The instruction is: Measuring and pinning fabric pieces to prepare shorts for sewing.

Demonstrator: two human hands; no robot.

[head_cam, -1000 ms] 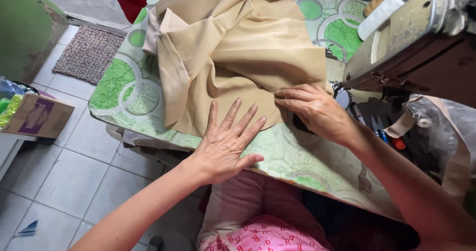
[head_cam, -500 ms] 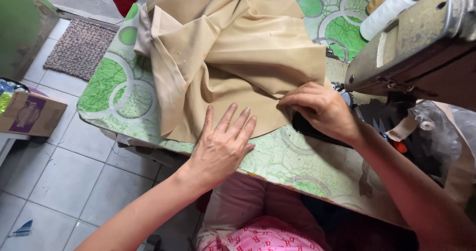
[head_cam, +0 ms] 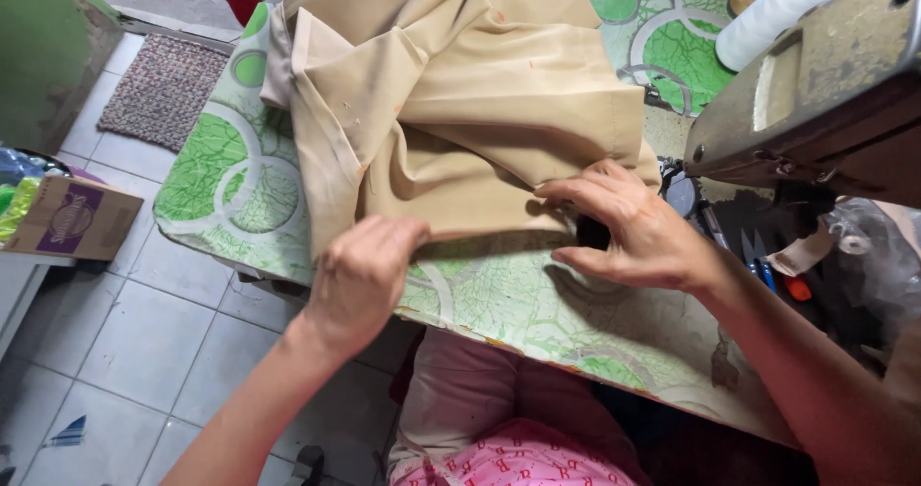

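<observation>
The head view looks straight down on a bench (head_cam: pixel 499 304) covered with a green and white cloth printed with circles and leaf veins. A tan fabric piece (head_cam: pixel 460 112) lies folded and rumpled across the upper middle of the frame, its lower hem running just above the centre.

The left hand (head_cam: pixel 363 273), at lower centre, is curled closed with its fingertips pinching the hem of the fabric. The right hand (head_cam: pixel 628 229), right of centre, lies on the fabric's lower right corner with fingers pressed together and pointing left, pinning the cloth to the bench.

A worn sewing machine (head_cam: pixel 815 102) fills the upper right, with a white thread spool (head_cam: pixel 777 11) at the top edge. Blue and orange tool handles (head_cam: pixel 777 280) show in the dark gap under it.

On the left, pale grey floor tiles (head_cam: pixel 106 352) run down the frame. A woven mat (head_cam: pixel 163 88) lies at upper left, and a cardboard box (head_cam: pixel 72 219) sits at the left edge. Pink patterned clothing (head_cam: pixel 518 452) shows at the bottom.
</observation>
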